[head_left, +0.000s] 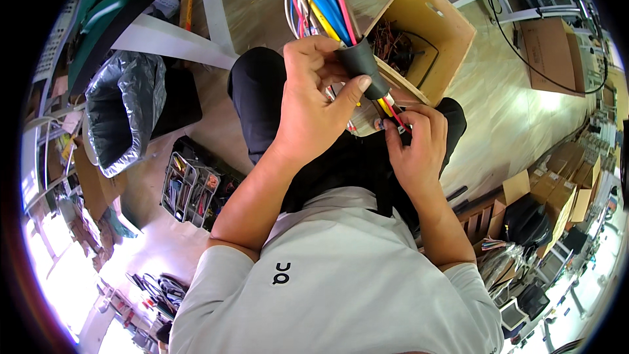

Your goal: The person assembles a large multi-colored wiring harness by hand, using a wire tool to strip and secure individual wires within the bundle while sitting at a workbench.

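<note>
A thick bundle of coloured wires (321,0), blue, yellow, pink and white, comes down from the top middle. It runs through a short black sleeve (362,69). My left hand (311,95) grips this sleeve from its left side, thumb across the front and fingers behind. Below the sleeve the bundle's lower ends, yellow and red, come out above my lap. There my right hand (418,141) pinches at the wire ends with thumb and fingers. What exactly sits between those fingertips is partly hidden.
Beyond my right hand stands an open wooden box (452,33) with brown wire scraps inside. A bin with a grey liner (124,111) and a tool organiser (193,183) are on the left. Cardboard boxes (549,56) stand at the right. White bench legs (177,42) cross the upper left.
</note>
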A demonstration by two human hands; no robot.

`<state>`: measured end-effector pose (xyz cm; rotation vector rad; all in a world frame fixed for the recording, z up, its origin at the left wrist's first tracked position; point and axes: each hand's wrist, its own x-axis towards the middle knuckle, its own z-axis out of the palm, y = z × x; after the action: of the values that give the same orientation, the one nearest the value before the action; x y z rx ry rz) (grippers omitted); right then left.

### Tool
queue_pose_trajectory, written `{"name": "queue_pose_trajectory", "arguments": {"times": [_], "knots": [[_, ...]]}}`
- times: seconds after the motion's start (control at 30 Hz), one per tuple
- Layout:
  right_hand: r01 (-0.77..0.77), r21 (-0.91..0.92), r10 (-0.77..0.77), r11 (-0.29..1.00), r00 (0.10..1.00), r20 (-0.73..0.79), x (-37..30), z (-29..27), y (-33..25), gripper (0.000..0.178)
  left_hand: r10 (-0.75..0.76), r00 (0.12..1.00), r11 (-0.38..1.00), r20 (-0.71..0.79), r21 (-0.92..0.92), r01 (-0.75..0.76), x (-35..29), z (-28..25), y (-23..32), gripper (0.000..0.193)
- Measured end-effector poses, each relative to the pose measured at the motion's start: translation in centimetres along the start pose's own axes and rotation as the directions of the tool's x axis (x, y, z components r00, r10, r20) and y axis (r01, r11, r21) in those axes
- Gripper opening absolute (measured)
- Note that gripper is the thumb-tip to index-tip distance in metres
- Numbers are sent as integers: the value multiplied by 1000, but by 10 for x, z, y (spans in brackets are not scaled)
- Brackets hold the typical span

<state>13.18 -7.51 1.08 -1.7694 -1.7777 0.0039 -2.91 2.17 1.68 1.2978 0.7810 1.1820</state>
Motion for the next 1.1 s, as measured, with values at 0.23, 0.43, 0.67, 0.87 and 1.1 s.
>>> {"name": "queue_pose_trajectory", "arguments": {"times": [0.23,0.43,0.67,0.87,1.1], "knots": [[-13,41,16,999,997,-72,-3,2,5,31,6,1000,1000,-17,9,-6,2,5,0,53],[-56,19,58,998,991,-120,0,-17,-1,39,-39,999,999,-34,-37,38,1,9,6,50],[60,-56,-63,997,997,-51,-17,-25,-9,56,-60,998,996,-8,62,60,7,6,8,51],[-247,66,217,967,929,300,14,-5,2,39,13,999,986,-50,-167,-22,-1,18,-5,53],[-208,284,95,936,926,365,19,-20,-1,31,-375,927,805,-10,-500,320,-1,42,15,42]]}}
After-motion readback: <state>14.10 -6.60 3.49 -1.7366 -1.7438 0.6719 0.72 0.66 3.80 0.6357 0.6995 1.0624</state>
